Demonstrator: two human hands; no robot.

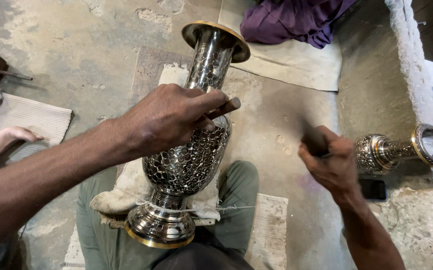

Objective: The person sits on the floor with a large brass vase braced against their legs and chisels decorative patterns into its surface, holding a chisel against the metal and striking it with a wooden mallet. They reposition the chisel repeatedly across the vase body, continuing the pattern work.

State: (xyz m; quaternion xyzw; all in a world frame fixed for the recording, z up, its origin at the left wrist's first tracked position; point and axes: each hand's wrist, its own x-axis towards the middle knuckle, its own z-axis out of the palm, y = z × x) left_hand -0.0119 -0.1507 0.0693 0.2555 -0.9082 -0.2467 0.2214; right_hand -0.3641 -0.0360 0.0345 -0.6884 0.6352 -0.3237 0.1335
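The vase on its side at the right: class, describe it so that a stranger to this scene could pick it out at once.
Start at the large upright metal vase in the middle, then look right, past the right hand, to the foot of the stone ledge. The smaller vase lies there on its side, mouth pointing right. Unlike the big one, it is lying down and untouched by either hand.
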